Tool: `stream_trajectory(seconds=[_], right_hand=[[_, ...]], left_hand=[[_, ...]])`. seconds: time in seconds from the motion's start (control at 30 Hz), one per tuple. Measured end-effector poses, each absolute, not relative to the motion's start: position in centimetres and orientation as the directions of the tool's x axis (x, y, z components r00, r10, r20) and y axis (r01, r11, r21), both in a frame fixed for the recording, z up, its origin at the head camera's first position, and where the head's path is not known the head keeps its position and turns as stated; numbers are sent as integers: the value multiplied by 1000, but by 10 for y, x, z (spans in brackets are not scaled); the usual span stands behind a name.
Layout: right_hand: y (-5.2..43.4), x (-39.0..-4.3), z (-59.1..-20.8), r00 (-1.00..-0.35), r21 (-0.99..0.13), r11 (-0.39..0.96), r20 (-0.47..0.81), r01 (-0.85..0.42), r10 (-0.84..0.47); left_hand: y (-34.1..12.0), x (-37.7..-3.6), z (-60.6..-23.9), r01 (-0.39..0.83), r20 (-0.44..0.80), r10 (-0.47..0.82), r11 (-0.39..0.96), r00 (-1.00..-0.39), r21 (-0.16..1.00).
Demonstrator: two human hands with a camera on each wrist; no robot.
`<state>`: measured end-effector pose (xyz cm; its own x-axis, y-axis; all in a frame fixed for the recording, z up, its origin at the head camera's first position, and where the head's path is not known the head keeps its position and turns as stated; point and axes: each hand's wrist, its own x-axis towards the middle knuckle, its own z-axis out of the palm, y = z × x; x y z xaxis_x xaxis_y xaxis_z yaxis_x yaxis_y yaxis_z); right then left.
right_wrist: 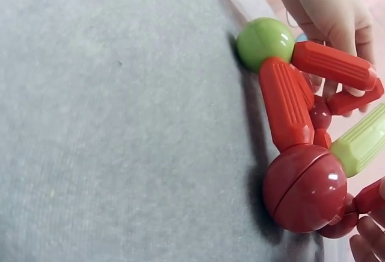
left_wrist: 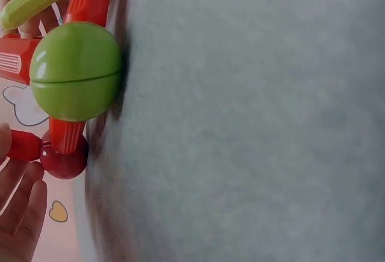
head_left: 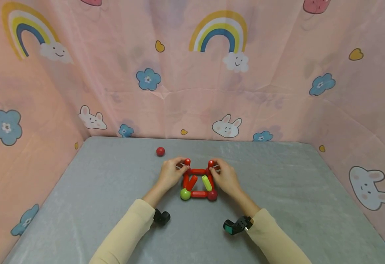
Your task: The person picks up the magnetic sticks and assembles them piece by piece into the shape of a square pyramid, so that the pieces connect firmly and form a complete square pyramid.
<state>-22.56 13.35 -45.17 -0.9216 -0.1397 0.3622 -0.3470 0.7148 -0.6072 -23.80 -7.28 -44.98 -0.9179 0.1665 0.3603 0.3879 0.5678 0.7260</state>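
Observation:
On the grey table stands a square frame of red magnetic rods (head_left: 199,194) joined by balls. A green ball (left_wrist: 75,72) sits at its near left corner and a dark red ball (right_wrist: 305,188) at its near right. From these corners rise a red rod (head_left: 192,182) and a yellow-green rod (head_left: 207,183). My left hand (head_left: 170,174) pinches an upright red rod (head_left: 187,162) at the far left corner. At the far right corner, my right hand (head_left: 228,178) pinches another upright red rod (head_left: 211,164). Smaller-looking red balls at the far corners are partly hidden by fingers.
A loose red ball (head_left: 160,151) lies farther back, left of the frame. Behind the grey tabletop (head_left: 96,183) hangs a pink patterned cloth (head_left: 179,106), which also borders both sides. A dark wrist camera (head_left: 162,217) is strapped on the left wrist, another (head_left: 236,225) on the right.

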Motion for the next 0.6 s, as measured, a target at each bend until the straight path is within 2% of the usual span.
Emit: stream_trajectory(seconds=[0.27, 0.6], right_hand=[[132, -223, -452, -873, -517, 728, 426, -450, -237], [132, -222, -453, -833, -432, 743, 464, -511, -303]], left_hand=[[-71, -234, -448, 464, 401, 254, 641, -880, 611], [-70, -231, -448, 523, 429, 328, 693, -842, 497]])
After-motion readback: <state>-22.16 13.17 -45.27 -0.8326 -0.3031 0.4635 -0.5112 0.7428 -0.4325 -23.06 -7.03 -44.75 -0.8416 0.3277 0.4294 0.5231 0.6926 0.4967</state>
